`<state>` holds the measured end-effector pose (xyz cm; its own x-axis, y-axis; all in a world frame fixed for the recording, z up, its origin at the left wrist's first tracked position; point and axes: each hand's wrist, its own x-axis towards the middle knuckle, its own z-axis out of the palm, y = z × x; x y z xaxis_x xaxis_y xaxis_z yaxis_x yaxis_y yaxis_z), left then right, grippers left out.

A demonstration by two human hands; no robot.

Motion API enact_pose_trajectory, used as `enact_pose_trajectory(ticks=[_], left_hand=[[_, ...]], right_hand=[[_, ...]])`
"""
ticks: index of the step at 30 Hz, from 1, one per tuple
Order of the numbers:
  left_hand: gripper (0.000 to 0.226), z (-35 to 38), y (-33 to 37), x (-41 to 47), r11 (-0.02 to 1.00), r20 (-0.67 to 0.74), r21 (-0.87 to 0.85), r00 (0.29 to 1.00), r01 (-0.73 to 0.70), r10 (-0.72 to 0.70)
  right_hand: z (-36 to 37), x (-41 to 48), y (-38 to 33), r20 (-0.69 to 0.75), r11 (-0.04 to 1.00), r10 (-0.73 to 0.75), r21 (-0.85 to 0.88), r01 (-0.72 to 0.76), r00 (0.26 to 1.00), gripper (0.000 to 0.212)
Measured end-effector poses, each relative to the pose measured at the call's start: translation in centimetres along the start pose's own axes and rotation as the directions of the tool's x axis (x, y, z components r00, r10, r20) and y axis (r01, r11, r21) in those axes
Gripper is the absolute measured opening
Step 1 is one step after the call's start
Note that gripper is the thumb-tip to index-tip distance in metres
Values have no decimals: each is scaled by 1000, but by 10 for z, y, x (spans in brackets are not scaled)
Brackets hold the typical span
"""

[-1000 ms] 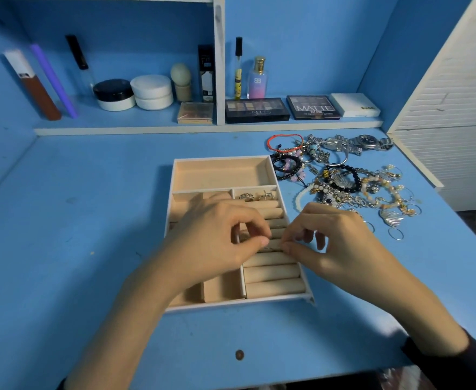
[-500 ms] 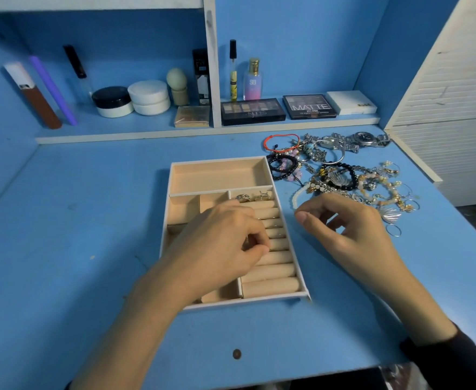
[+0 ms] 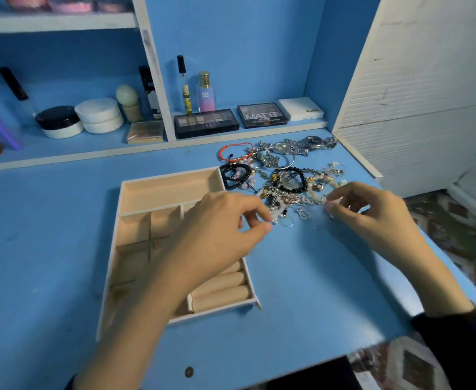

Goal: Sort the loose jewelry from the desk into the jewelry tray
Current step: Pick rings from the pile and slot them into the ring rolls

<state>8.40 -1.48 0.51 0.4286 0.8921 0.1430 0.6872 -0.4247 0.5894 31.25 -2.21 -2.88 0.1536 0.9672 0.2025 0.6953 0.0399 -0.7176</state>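
Jewelry tray (image 3: 169,190): pale, divided box, set on the blue desk (image 3: 301,277) left of centre; long back compartment bare, small square compartments bare, ring rolls (image 3: 220,294) at the near right bare where they show. The upper rolls lie under the left forearm and wrist, so anything lodged there is hidden. Loose jewelry (image 3: 281,175): one tangled heap on the desk, just beside the tray's far right corner and running toward the white cabinet. Contents noted: red cord bracelet (image 3: 236,152), black beaded bracelet (image 3: 290,178), steel wristwatch (image 3: 312,142), chains, pale beads, several thin hoops at the near fringe. Progress, by my reckoning: early. Nearly the whole heap sits outside the tray, and almost all the sorting is left to do. Left hand (image 3: 217,229): reaches across the tray's right wall, palm down, fingers curled, thumb and forefinger tips close together at the heap's near edge. Whether a small piece sits between them I cannot tell, as the spot is blurred. Right hand (image 3: 371,215): comes in from the right, dark sleeve at the wrist, fingers curled, tips in the heap's near right fringe among pale beads. Whether it grips something or merely touches I cannot tell. The two hands stand apart, the heap's near edge between them.
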Motion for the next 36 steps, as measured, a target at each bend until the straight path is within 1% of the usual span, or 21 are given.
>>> enact_pose_trajectory(ticks=[1, 4, 6, 10, 13, 19, 22, 25, 28, 30, 31, 33, 35, 36], left_hand=[[8, 6, 4, 7, 1000, 3, -4, 1000, -9, 9], [9, 28, 12, 24, 1000, 9, -11, 1000, -26, 26], [12, 42, 16, 34, 999, 19, 13, 998, -52, 52], [17, 59, 18, 49, 994, 86, 76, 994, -77, 70], [19, 65, 17, 54, 994, 100, 86, 993, -67, 59], [17, 67, 15, 56, 992, 100, 108, 994, -64, 53], [17, 66, 15, 57, 992, 104, 108, 993, -57, 46], [17, 65, 16, 58, 994, 111, 101, 993, -45, 34], [19, 64, 17, 61, 995, 123, 89, 992, -46, 35], [22, 65, 18, 62, 994, 142, 88, 989, -61, 48], [23, 65, 19, 62, 992, 151, 98, 987, -73, 58], [26, 66, 19, 63, 985, 161, 138, 984, -100, 77], [26, 67, 19, 64, 978, 171, 175, 982, -111, 80], [26, 67, 19, 65, 976, 177, 187, 981, -109, 76]], right_hand=[[-6, 1, 5, 5, 999, 33, -35, -33, 999, 3], [-19, 1, 16, 50, 988, 113, -112, -107, 992, 13], [-23, -1, 19, 83, 983, 128, -143, -115, 988, 16], [-22, -1, 19, 124, 972, 122, -216, -93, 985, 23], [-20, 0, 17, 123, 964, 126, -248, -92, 984, 21], [-20, 1, 12, 166, 965, 133, -245, -90, 977, 14], [-19, 2, 12, 174, 967, 153, -229, -111, 973, 13], [-17, 1, 13, 145, 979, 134, -172, -109, 980, 12], [-13, -3, 14, 117, 993, 67, -108, -54, 991, 17], [-10, -4, 15, 71, 998, 43, -53, -39, 997, 19], [-9, -4, 15, 35, 999, 48, 0, -48, 998, 19], [-6, -3, 14, -32, 983, 81, 165, -75, 996, 18], [-2, -2, 12, -67, 941, 121, 325, -93, 990, 18], [0, -2, 12, -78, 921, 136, 377, -97, 988, 18]])
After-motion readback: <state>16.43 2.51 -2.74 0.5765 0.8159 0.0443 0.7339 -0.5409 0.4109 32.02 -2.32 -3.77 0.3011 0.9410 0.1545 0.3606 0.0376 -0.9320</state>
